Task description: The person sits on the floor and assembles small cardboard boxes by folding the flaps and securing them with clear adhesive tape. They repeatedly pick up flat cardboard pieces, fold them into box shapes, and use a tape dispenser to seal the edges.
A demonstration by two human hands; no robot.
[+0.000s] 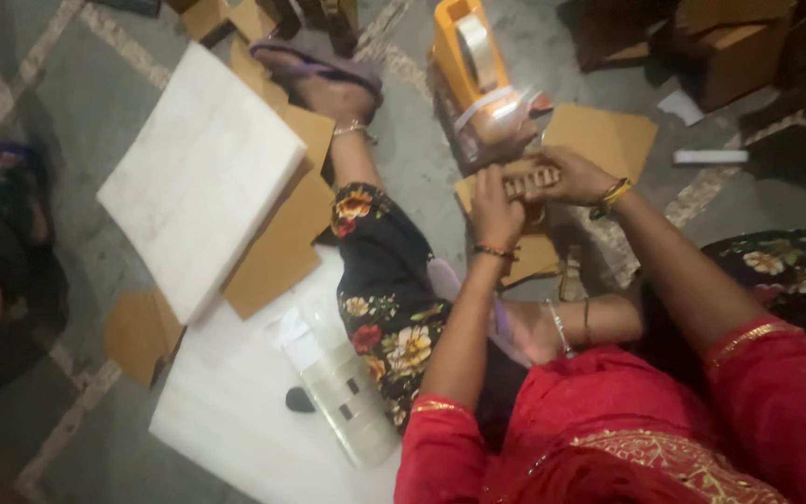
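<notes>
1. A large white slab [200,177], flat, stiff and matte, lies on the grey floor [76,103] over brown cardboard sheets [282,245].
2. An orange tape dispenser [466,58] with a glossy roll stands just beyond the hands.
3. A clear sleeve of tape rolls [347,392] rests beside the seated person's knee.
4. The small brown box [529,177], ribbed along one side, sits above a cardboard piece; likely light and crushable, best held by its ends.
5. The left hand [496,207] closes on its near end; the right hand [576,175] clasps the far side.
</notes>
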